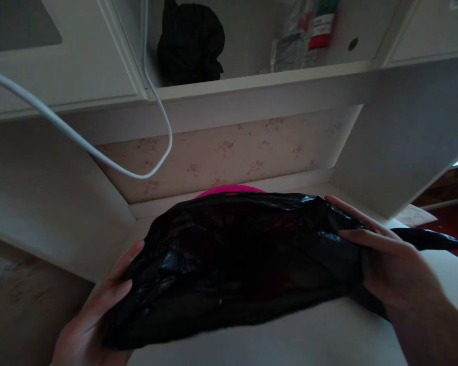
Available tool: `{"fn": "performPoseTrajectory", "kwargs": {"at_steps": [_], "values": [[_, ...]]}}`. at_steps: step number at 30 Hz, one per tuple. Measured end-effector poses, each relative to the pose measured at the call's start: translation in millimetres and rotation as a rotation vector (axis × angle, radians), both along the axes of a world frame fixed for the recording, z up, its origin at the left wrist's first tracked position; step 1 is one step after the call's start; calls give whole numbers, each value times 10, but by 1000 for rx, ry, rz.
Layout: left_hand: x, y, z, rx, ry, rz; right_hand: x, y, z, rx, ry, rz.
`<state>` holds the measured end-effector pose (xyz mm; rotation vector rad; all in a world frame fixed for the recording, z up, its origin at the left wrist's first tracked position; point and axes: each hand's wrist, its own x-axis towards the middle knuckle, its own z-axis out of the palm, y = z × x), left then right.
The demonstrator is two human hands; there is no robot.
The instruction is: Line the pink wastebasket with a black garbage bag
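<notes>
holding a black plastic bag point(236, 264) between both hands, the person keeps it just above the white counter point(290, 340). the left hand point(95, 315) grips the bag's near left end, thumb on top and the other fingers tucked out of sight beneath the plastic. the right hand point(385, 254) lies on the bag's right end with its fingers point(351, 213) stretched out and close together, pressing the plastic; a twisted tail of the bag runs on past them. beyond the fingers, a pink thing point(229, 190) peeks over the bag's far edge. higher up, a white cable point(99, 152) hangs in a loop, and a dark bundle point(191, 43) sits on a shelf point(259, 81).
</notes>
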<state>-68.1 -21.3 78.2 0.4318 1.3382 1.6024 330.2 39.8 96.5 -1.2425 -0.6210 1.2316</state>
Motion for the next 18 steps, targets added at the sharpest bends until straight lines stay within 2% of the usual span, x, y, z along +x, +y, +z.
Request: {"fn": "performPoseTrajectory", "kwargs": {"at_steps": [4,8,11,13,15,18], "values": [[50,19,-56,-87,-55,-62,85,-20,-94,-32,90,60],[131,83,-288,-113,-41,-124,95,1,-356,-79,194,155],[135,150,-481,-92,15,-82,60,58,-508,-87,191,158],[120,209,-545,-52,85,-49,26,112,-552,-60,141,164],[100,277,-532,-44,119,-54,-3,177,-549,-25,91,191],[69,393,-386,22,62,-50,-5,290,-484,37,25,196]]}}
